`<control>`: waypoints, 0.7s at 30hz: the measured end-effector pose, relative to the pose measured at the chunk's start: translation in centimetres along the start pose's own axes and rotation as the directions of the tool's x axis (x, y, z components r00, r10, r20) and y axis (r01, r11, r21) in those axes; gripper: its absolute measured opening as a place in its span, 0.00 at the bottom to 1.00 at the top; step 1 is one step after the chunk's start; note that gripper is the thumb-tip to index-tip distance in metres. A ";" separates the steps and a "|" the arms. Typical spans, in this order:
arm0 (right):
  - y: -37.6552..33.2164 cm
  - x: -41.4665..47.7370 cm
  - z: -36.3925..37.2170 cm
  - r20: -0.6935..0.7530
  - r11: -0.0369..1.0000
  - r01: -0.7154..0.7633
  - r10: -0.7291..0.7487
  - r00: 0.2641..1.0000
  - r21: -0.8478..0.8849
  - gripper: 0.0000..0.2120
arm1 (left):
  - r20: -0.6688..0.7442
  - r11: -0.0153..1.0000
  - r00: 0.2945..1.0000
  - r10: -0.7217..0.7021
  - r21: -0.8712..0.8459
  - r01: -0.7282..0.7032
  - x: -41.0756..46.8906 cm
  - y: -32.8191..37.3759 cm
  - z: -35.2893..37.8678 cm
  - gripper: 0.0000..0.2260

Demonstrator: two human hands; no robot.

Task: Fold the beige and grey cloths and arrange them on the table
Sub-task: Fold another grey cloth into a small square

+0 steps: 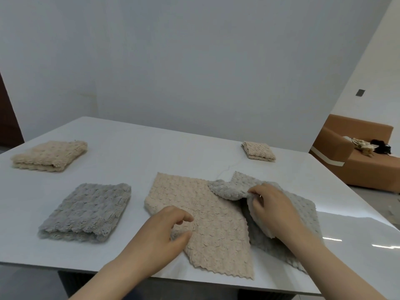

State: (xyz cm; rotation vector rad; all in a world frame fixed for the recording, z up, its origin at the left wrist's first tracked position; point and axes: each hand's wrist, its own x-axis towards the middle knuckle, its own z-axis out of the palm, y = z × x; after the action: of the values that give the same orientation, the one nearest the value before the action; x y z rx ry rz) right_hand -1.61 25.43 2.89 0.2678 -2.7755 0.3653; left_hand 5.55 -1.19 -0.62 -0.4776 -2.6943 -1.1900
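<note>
Left hand [168, 230], nearest the viewer at the near edge of the glossy white surface [194, 146], is resting on the left border of the unfolded beige waffle-textured cloth [207, 226]. Its fingers are curling loosely with thumb and forefinger apart, and it cannot be told whether any fabric is being gripped beneath the palm. Right hand [272, 210] is pinching a raised fold of the unfolded grey plush cloth [305, 215] between thumb and fingertips, holding that part up off the surface.

The grey plush cloth is lying just right of the beige one. Its far corner is draping over the beige cloth's far right edge, so the two are touching. The beige cloth is lying flat at an angle, its near corner reaching close to the surface's near edge.

Left of it, and apart from it, a folded grey plush square [86, 213] is lying flat. Farther back on the left, a folded beige plush square [49, 155] is sitting near the surface's left edge. At the far right, a smaller folded beige bundle [258, 150] is sitting well apart from the others.

Beyond the surface, a plain pale wall [194, 61] is filling the background. A tan sofa [357, 165] is standing at right, carrying light and dark items too small to identify.
</note>
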 end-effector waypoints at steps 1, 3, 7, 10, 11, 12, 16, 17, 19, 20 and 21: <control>-0.5 0.1 -0.5 -0.036 1.000 0.009 -0.008 0.999 0.027 0.11 | -0.001 1.000 1.000 0.003 -0.003 -0.003 0.0 0.0 -0.1 0.10; -1.5 0.4 -1.7 -0.084 0.997 0.042 -0.036 0.996 0.069 0.12 | -0.007 1.000 1.000 0.009 -0.013 -0.009 0.1 0.1 -0.4 0.09; -4.3 0.8 -3.6 -0.107 0.976 0.110 -0.091 0.990 0.187 0.11 | -0.028 1.000 0.999 0.016 -0.019 -0.016 0.2 0.2 -1.0 0.11; -6.8 0.7 -4.8 -0.114 0.943 0.158 -0.130 0.985 0.292 0.10 | -0.053 0.999 0.998 0.030 -0.026 -0.032 0.2 0.2 -1.4 0.14; -7.6 0.6 -5.1 -0.110 0.931 0.166 -0.138 0.984 0.325 0.10 | -0.072 0.999 0.997 0.037 -0.029 -0.039 0.2 0.2 -1.5 0.16; -8.3 0.6 -5.4 -0.102 0.919 0.174 -0.147 0.984 0.355 0.10 | -0.096 0.999 0.995 0.039 -0.031 -0.042 0.1 0.1 -1.7 0.17; -10.7 0.3 -6.4 -0.050 0.847 0.185 -0.184 0.982 0.499 0.09 | -0.213 0.998 0.977 0.026 -0.045 -0.036 -0.2 -0.1 -2.3 0.25; -11.2 0.3 -6.6 -0.027 0.816 0.172 -0.189 0.982 0.552 0.09 | -0.240 0.998 0.971 0.013 -0.049 -0.026 -0.3 -0.3 -2.4 0.27; -12.0 0.4 -6.9 0.022 0.746 0.135 -0.197 0.980 0.652 0.10 | -0.276 0.999 0.961 -0.002 -0.038 -0.009 -0.4 -0.6 -2.9 0.25; -12.3 0.4 -7.0 0.039 0.716 0.117 -0.197 0.980 0.689 0.10 | -0.285 0.999 0.959 -0.007 -0.041 -0.005 -0.5 -0.5 -3.3 0.21; -12.4 0.5 -7.1 0.048 0.693 0.101 -0.193 0.980 0.714 0.10 | -0.289 0.998 0.957 -0.009 -0.063 -0.010 -0.6 -0.5 -3.7 0.17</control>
State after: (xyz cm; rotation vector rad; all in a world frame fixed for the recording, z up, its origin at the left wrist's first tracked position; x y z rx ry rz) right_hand 2.83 15.53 12.23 0.7074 -2.5534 1.4239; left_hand 6.04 -4.34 1.34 -0.2856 -2.4147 -1.2419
